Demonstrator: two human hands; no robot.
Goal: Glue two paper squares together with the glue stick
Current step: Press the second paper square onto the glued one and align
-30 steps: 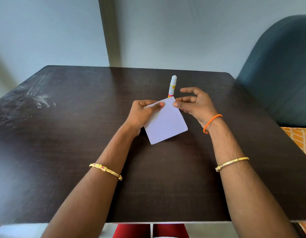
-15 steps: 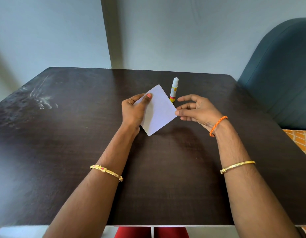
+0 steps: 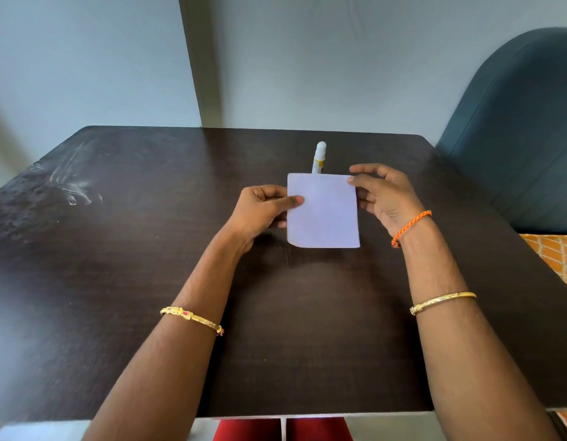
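A pale paper square (image 3: 323, 211) is held above a dark table (image 3: 116, 281) between two bare hands.

The left hand (image 3: 259, 210) is clamped on the paper's left edge, the thumb (image 3: 290, 201) laid flat across the front and the other fingers tucked behind. The right hand (image 3: 385, 195) is spread loosely, only a fingertip (image 3: 352, 179) being set against the upper right corner; nothing is gripped by it. The sheet looks smooth, matte and faintly lilac, with straight edges and a slightly curled lower left corner; whether one sheet or two is held cannot be told. Just beyond the fingertips, a slim glue stick (image 3: 319, 157) with a rounded white cap and a yellow band is stood upright on the wood-grained tabletop, its base hidden by the paper's top edge.
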